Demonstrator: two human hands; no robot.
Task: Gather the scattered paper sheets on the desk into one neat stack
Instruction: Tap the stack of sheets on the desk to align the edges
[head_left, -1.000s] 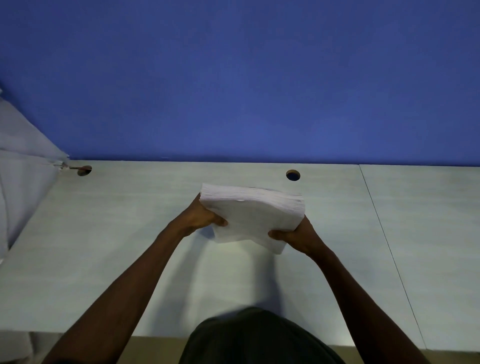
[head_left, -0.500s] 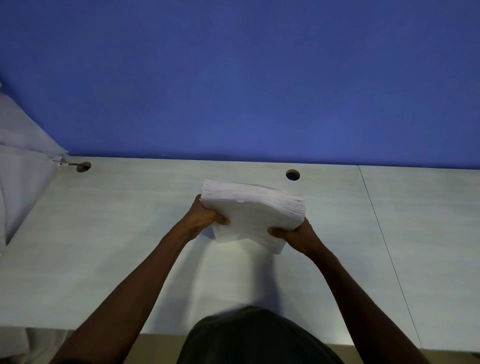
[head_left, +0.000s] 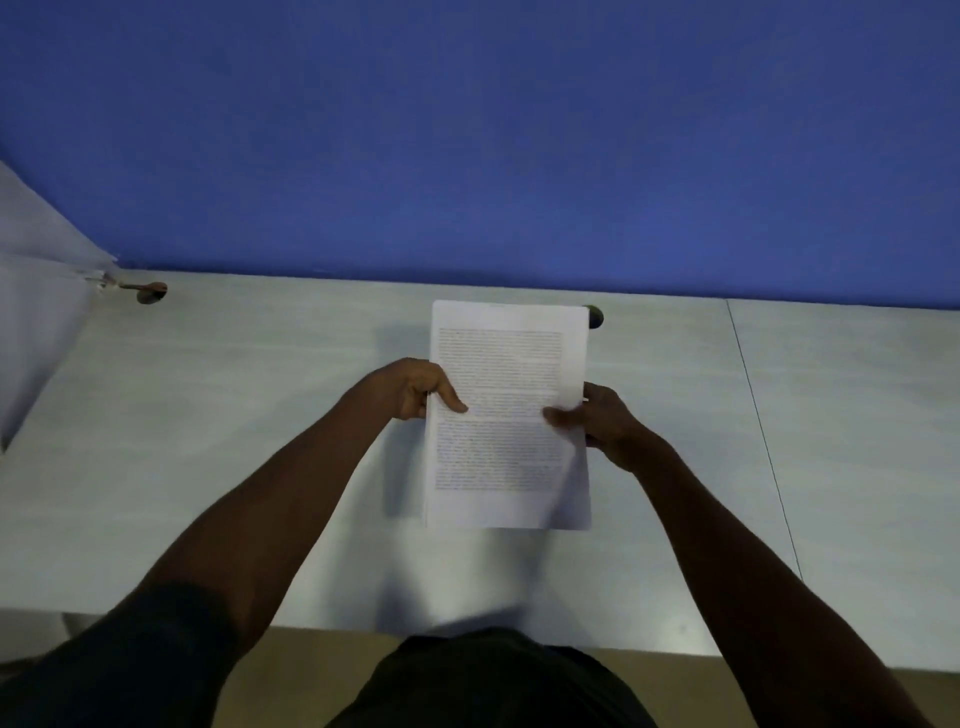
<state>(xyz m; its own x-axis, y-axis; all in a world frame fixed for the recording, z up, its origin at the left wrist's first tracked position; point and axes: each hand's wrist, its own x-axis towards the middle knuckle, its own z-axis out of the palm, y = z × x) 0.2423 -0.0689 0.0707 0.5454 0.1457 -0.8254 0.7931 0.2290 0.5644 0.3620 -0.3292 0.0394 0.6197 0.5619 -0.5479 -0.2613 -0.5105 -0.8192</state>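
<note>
Where half a second ago the stack stood on edge with its thick side toward the camera, the white printed paper stack (head_left: 506, 415) now shows its top sheet face up, lines of text visible, long axis running away from the person. Left hand (head_left: 415, 387) grips the left edge, thumb curled over the page. Right hand (head_left: 597, 418) grips the right edge, thumb on top; slightly blurred. Stack sits over the middle of the pale grey wood-grain worktop (head_left: 208, 415); cannot tell whether it touches the surface. Its far right corner now partly covers the round cable hole (head_left: 596, 317). Blue wall panel (head_left: 467, 130) behind.
</note>
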